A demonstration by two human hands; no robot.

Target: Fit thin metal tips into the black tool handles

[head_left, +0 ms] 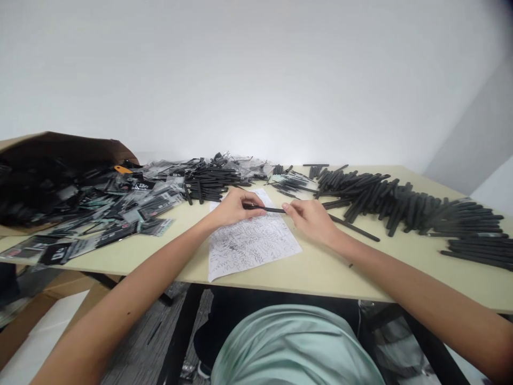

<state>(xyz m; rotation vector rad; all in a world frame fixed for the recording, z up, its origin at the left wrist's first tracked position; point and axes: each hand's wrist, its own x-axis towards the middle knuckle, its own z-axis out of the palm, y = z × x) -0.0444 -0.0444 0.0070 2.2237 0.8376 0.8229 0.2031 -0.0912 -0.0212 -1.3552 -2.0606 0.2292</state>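
A slender black pen-like stick (274, 210) spans the hands over a scribbled white paper sheet (252, 240); the left hand (236, 207) closes around one end, the right hand (315, 218) pinches the other. This looks like two-handed handling; moving it further calls for aligned grips, clear of the heaped matching black sticks (409, 206) rightward on the pale-yellow surface (320, 272).

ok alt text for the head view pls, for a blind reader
Left hand and right hand hold a slim black stick over scribbled paper on a pale yellow table. Similar sticks are piled to the right, plastic packets and an open cardboard box to the left.
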